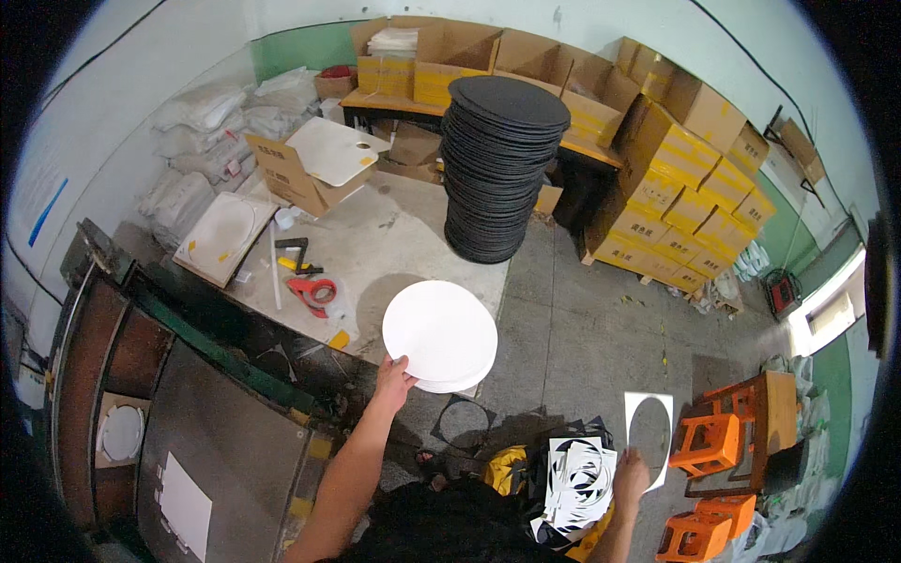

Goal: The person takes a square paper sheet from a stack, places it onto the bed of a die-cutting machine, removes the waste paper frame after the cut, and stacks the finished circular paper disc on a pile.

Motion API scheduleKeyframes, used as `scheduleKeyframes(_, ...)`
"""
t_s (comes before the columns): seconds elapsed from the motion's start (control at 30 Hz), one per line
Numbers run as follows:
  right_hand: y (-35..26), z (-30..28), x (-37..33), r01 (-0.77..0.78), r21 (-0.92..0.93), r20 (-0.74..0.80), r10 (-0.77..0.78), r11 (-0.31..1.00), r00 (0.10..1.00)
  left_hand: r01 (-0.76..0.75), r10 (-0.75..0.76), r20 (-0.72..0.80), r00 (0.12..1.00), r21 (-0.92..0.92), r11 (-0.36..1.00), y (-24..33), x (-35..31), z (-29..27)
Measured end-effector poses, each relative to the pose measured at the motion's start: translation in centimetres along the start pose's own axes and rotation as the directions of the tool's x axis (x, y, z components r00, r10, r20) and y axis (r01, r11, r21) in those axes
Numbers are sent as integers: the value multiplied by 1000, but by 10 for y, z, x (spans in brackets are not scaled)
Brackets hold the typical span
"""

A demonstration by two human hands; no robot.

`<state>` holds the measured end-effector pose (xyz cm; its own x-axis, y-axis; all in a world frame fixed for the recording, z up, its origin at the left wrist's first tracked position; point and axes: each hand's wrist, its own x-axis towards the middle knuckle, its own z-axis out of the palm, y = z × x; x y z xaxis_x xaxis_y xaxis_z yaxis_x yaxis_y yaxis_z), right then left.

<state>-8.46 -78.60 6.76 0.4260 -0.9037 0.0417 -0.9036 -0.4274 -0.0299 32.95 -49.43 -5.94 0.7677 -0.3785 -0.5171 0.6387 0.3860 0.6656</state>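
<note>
My left hand (394, 383) is closed on the lower left edge of a few thin white discs (439, 330), held flat over the near edge of the pale table (404, 211). On my right side, my right hand (634, 472) grips the edge of a white sheet with a large round hole (633, 402). Just left of that hand lies a pile of white cut-out offcuts (566, 502), with black ones and yellow bags around it. A tall stack of black discs (502, 164) stands on the table beyond the white discs.
A red tape dispenser (319, 293) and a carton (300, 178) are on the table. At lower left stands a dark machine bed (244, 450) with a white sheet (186, 507). Taped cartons (671, 202) are stacked at far right, orange stools (706, 441) nearer. A black ring-shaped offcut lies on the floor.
</note>
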Motion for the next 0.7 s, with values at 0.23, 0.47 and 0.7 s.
scheduleKeyframes(0.23,94,219,-42,-448,-82,436,436,890,787,-23,35,-61,998,187,982,-20,7,11)
scheduleKeyframes(0.47,3,346,-37,-469,351,936,-310,810,166,30,-19,-82,996,137,990,-12,-4,-46)
scheduleKeyframes(0.7,-233,335,17,-312,433,888,-460,846,-17,-131,323,-428,844,420,898,-19,-225,-181)
